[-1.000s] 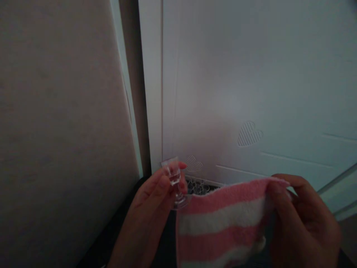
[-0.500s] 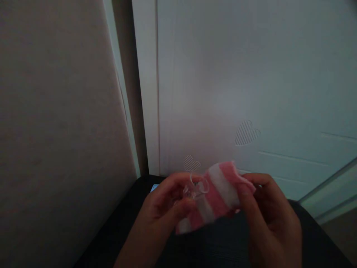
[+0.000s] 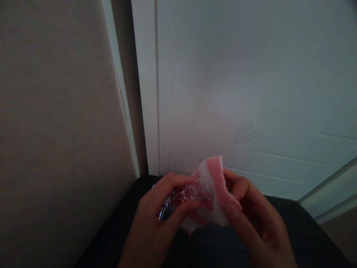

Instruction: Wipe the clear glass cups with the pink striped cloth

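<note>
Between the thumb and fingers of my left hand (image 3: 160, 212) is a small clear glass-like object (image 3: 191, 191) with a narrow, rounded neck; its exact kind is hard to make out. Its wider right end lies against a fuzzy pink-and-white striped cloth (image 3: 219, 182). My right hand (image 3: 256, 212) pinches the cloth's right edge, thumb in front and fingers behind. Part of the cloth hangs below the glass object, behind my left thumb. Both hands are closed, just above a dark tabletop (image 3: 212, 245).
A pale door or panel (image 3: 209, 93) with embossed hearts rises behind the table. On the left stands a brownish wall (image 3: 61, 123) with a light trim strip. A small bluish, shiny thing (image 3: 162, 212) shows partly behind my left hand.
My right hand has shifted left, bringing the cloth closer around the glass-like object. The object has turned, so more of its neck and wider end shows.
</note>
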A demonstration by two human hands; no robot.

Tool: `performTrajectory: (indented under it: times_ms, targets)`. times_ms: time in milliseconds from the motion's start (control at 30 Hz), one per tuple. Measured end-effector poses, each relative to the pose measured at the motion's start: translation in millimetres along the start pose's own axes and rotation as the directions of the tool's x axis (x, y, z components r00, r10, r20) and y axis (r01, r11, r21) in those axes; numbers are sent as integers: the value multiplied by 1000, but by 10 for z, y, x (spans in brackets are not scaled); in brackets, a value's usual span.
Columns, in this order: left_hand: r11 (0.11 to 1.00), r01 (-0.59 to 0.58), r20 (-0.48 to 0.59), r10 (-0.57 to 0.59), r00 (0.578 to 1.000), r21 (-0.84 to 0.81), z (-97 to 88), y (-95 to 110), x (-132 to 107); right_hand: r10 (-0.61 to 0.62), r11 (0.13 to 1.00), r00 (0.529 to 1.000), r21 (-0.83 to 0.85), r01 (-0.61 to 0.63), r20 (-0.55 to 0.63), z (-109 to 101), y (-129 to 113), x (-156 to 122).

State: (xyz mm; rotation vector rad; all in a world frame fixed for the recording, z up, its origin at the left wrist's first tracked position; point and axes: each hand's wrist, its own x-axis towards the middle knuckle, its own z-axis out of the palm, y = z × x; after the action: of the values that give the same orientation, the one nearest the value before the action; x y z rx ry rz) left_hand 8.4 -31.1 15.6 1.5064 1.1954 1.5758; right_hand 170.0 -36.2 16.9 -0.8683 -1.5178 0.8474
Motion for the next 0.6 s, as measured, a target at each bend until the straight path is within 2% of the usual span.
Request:
performTrajectory:
  times_ms: [100, 233, 367, 433, 500, 600]
  targets:
    - [999, -26, -27, 27, 999, 27, -22, 3, 14, 2, 999, 1000, -54, -2, 1, -15, -10, -6]
    - [998, 37, -90, -32, 995, 54, -29, -36, 4, 9, 1000, 1000, 21, -9, 18, -18, -30, -4]
    - [990, -19, -5, 20, 1000, 143, -31, -61, -18, 11, 994, 997, 111, -20, 81, -12, -31, -8]
    - [984, -52, 4, 52, 999, 171, -18, -43, -27, -12, 991, 995, 133, -1, 99, -19, -21, -14]
    - [980, -60, -9, 63, 998, 192, 0, -20, -39, -31, 994, 994, 111, 19, 108, -37, -11, -17]
    - [979, -50, -12, 54, 998, 198, 18, -2, -69, 11, 1000, 994, -11, -10, 108, -66, -4, -6]
